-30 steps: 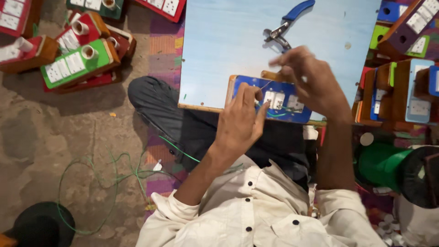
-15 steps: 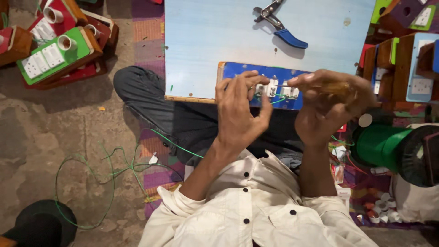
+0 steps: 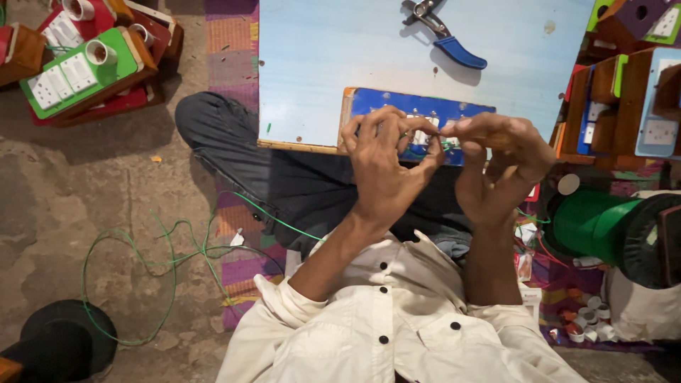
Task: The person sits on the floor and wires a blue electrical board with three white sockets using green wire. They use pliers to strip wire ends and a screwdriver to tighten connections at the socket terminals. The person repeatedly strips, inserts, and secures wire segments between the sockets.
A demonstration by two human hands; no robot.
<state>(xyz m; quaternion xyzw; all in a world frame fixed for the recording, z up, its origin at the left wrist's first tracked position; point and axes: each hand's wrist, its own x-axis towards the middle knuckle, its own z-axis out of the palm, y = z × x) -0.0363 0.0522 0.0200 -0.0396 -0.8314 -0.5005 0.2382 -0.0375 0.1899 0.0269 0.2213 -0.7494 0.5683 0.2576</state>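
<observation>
In the head view we find the left hand (image 3: 386,167) and right hand (image 3: 500,167) raised together over the near edge of the blue switch panel (image 3: 397,106), fingertips meeting at about 12 o'clock from both palms and pinched on something small; what it is we cannot tell, though a thin green wire (image 3: 213,248) trails off toward 8 o'clock. The panel lies directly beyond the fingertips on the pale blue board (image 3: 340,64), its long axis running 9 to 3 o'clock, both hands equally near. Blue-handled pliers (image 3: 443,32) rest well apart at 12 o'clock.
</observation>
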